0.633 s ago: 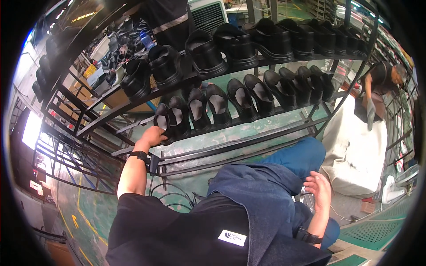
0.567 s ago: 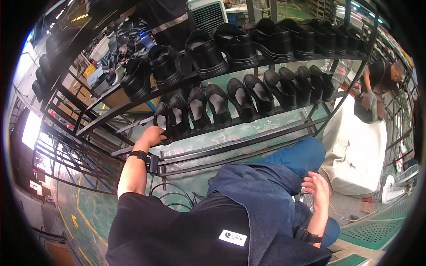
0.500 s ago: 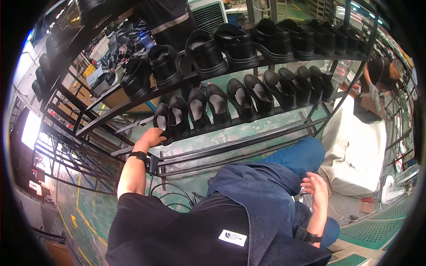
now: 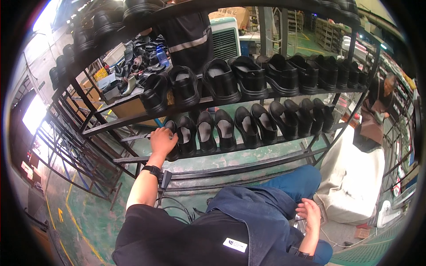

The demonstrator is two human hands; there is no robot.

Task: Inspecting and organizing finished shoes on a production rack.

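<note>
Left hand (image 4: 162,141) lies palm-down, fingers curled over the leftmost black shoe (image 4: 172,141) on the lower rack shelf (image 4: 266,144), at ten o'clock. Probably light, stiff-soled; best gripped at the collar. Right hand (image 4: 309,213) rests loosely open on the thigh, holding nothing.

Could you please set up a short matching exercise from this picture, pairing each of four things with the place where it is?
Things:
1. left hand
2. right hand
3. white sack
4. fan unit

Places:
A. behind the rack, upper middle
B. on the leftmost black shoe of the lower shelf
C. on the floor to the right of the rack
D. by the blue-trousered knee

Pairs: 1-B, 2-D, 3-C, 4-A
</note>
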